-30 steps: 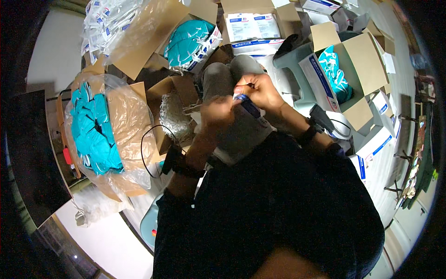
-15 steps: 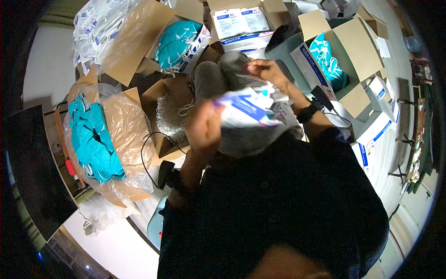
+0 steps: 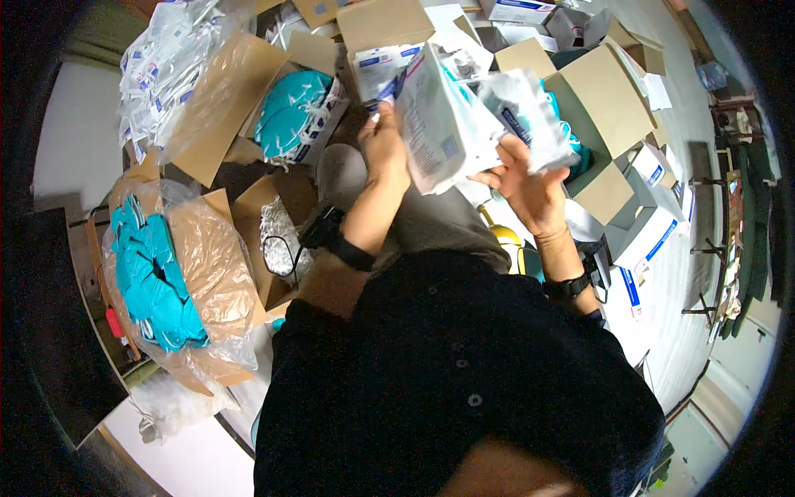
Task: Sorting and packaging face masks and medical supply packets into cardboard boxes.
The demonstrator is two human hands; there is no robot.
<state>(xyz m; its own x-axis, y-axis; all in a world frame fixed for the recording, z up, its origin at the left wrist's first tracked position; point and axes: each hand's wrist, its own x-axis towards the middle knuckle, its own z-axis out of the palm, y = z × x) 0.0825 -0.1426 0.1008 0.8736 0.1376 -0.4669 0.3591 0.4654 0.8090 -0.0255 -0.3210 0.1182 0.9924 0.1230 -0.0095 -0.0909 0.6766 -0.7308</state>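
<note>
White printed plastic packets, with teal showing inside, make a thick stack [image 3: 435, 124] over my knees. My left hand [image 3: 385, 153] is closed on the stack's left side, and its fingertips are partly hidden. At the stack's lower right corner, my right hand [image 3: 534, 195] has its fingers apart and its palm turned up, with fingertips at the packets' edge. A blurred clear packet [image 3: 530, 120] with a dark blue label lies just above that hand; whether they touch, I cannot tell. Behind the stack, more packets [image 3: 385, 70] sit in an open carton [image 3: 385, 21].
Teal folded items [image 3: 153, 273] fill a plastic-lined carton at left. Teal masks with white straps [image 3: 294, 112] sit in another. A heap of packets [image 3: 174, 70] stands far left. At right is a large open carton [image 3: 604, 91]; white straps [image 3: 281, 236] lie in a low box.
Both hands have moved. The blurred packets earlier in my left hand have given way to a thick stack farther forward. My right hand has come down and its fingers have spread.
</note>
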